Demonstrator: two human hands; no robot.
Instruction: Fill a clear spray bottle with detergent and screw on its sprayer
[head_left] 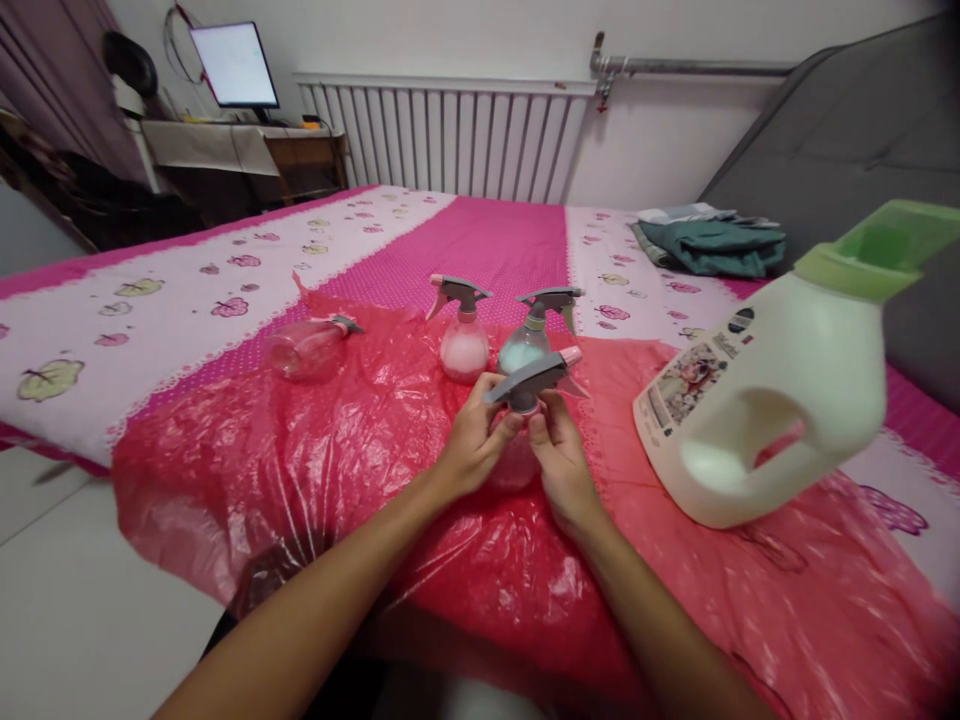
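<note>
Both my hands are closed round the neck of a pink spray bottle (pixel 516 462) with a grey trigger head (pixel 534 382) and pink nozzle. My left hand (pixel 481 440) grips its left side, and my right hand (pixel 562 455) its right. The fingers partly hide the collar and body. Just behind stand two more spray bottles: a pink one (pixel 463 350) with whitish contents, and a blue-green one (pixel 521 350) partly covered by the held trigger head. Another clear pink spray bottle (pixel 304 348) lies on its side to the left.
A large white jug (pixel 810 370) with a green cap stands tilted in view at the right. Red plastic sheeting (pixel 300 460) covers the near part of the bed (pixel 510 240). Folded clothes (pixel 712 240) lie by the grey headboard (pixel 847 140). A radiator (pixel 450 140) lines the wall.
</note>
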